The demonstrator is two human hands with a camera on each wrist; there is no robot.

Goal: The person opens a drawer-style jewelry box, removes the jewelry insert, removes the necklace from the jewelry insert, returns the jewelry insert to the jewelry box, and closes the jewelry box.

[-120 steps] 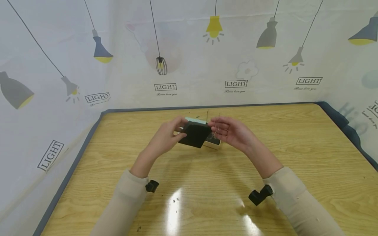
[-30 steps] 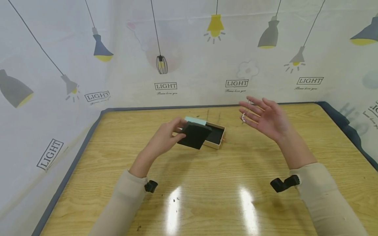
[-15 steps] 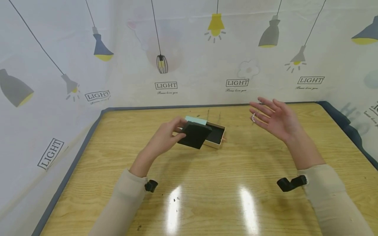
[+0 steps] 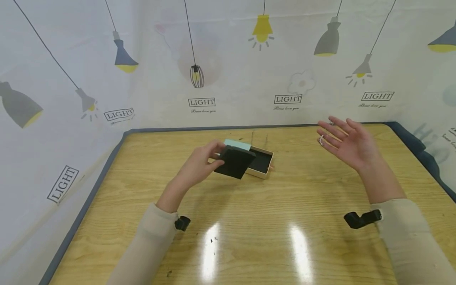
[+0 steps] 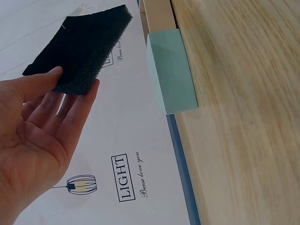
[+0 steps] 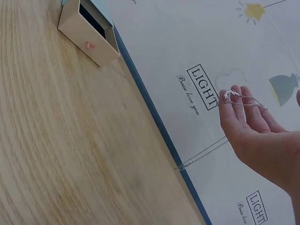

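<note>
My left hand (image 4: 197, 166) pinches a black foam pad (image 4: 235, 163) between thumb and fingers, tilted above the table. In the left wrist view the pad's porous edge (image 5: 110, 47) shows. Behind it lies a small drawer box: a mint sleeve (image 4: 238, 145) with its cream drawer (image 4: 257, 173) pulled out to the right, dark inside. My right hand (image 4: 350, 146) is raised at the right, palm up, fingers loosely extended. A silver necklace (image 6: 230, 95) lies draped across those fingers, its ornament near the fingertips. Part of its chain (image 6: 204, 152) hangs below the hand.
The wooden table (image 4: 249, 213) has a dark blue edge (image 4: 185, 128) along the back. A pale sheet (image 4: 235, 79) printed with lamps hangs behind and at the sides. A small pinkish pull tab (image 6: 90, 45) sticks out from the drawer's front.
My right hand has moved from beside the box out to the right, carrying the necklace, and keeps drifting right. The left hand with the foam pad has stayed nearly still.
</note>
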